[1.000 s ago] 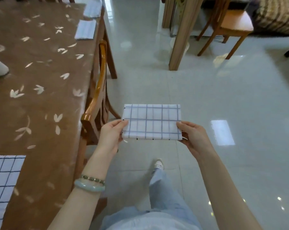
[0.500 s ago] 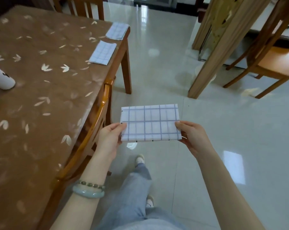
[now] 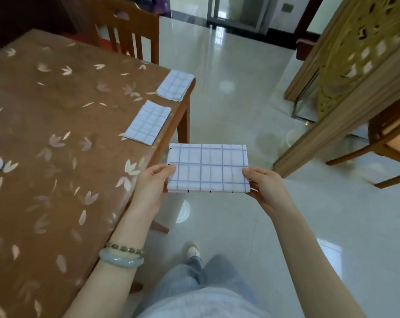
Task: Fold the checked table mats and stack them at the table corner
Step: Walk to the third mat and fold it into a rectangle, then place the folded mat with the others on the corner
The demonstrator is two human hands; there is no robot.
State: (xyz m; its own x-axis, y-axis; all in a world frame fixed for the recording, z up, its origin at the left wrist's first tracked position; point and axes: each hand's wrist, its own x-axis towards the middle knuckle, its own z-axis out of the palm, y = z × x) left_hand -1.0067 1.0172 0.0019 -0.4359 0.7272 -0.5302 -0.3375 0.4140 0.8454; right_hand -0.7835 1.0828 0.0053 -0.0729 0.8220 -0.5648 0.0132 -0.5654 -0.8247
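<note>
both hands, left hand [image 3: 151,187] and right hand [image 3: 266,188], pinch the folded checked mat [image 3: 208,168] by its ends, fingers curled.

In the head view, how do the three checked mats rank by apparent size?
Largest: held mat, nearest the camera.
Next: middle mat on the table.
Smallest: corner mat, farthest away.
Distance may explain the differences.

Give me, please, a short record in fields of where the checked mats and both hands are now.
held mat: folded, in the air beside the table
left hand: pinches its left edge
right hand: pinches its right edge
corner mat: folded, at the table's far corner
second mat: folded, flat on the table, nearer, apart from the corner mat
</note>
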